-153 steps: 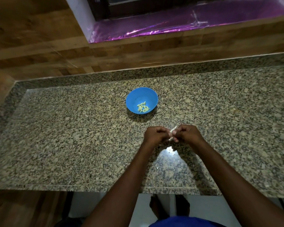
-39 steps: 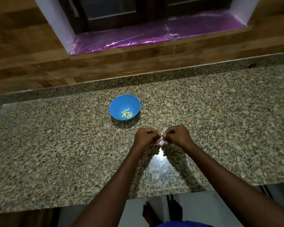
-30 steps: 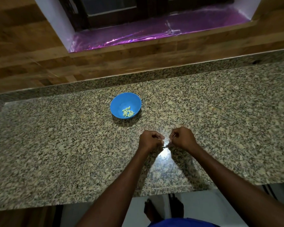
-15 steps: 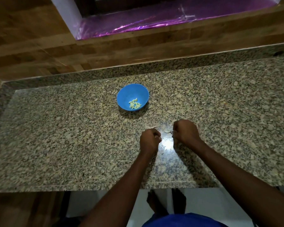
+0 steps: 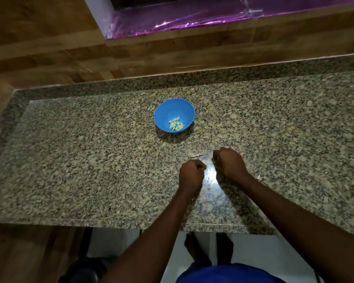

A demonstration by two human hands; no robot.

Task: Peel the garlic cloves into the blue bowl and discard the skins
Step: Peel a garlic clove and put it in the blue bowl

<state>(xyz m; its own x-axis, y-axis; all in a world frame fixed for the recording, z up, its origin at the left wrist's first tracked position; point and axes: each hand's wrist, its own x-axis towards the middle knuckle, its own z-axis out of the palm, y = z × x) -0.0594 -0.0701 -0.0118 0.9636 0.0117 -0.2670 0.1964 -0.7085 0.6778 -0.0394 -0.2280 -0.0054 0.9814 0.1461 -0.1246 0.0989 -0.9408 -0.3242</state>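
Note:
The blue bowl [image 5: 163,111] stands on the granite counter [image 5: 90,160] and holds several peeled, pale green garlic cloves [image 5: 176,126]. Nearer to me, both hands hover low over the counter, a small gap apart. My left hand [image 5: 191,176] is curled tight, and the garlic clove it grips is almost wholly hidden by the fingers. My right hand [image 5: 229,163] is curled too and pinches a thin pale sliver of garlic skin [image 5: 218,158]. A loose piece of skin [image 5: 194,154] lies on the counter just beyond my left hand.
A bright light reflection [image 5: 209,175] shines on the counter between my hands. Small skin scraps [image 5: 259,176] lie to the right of my right wrist. A wooden wall and a purple-lined window sill [image 5: 192,19] rise behind the counter. My bare feet [image 5: 208,248] show below its front edge.
My hands, joined on the clove a second ago, have pulled apart and dropped lower over the counter. The camera has tilted and shifted, so the bowl sits higher in view.

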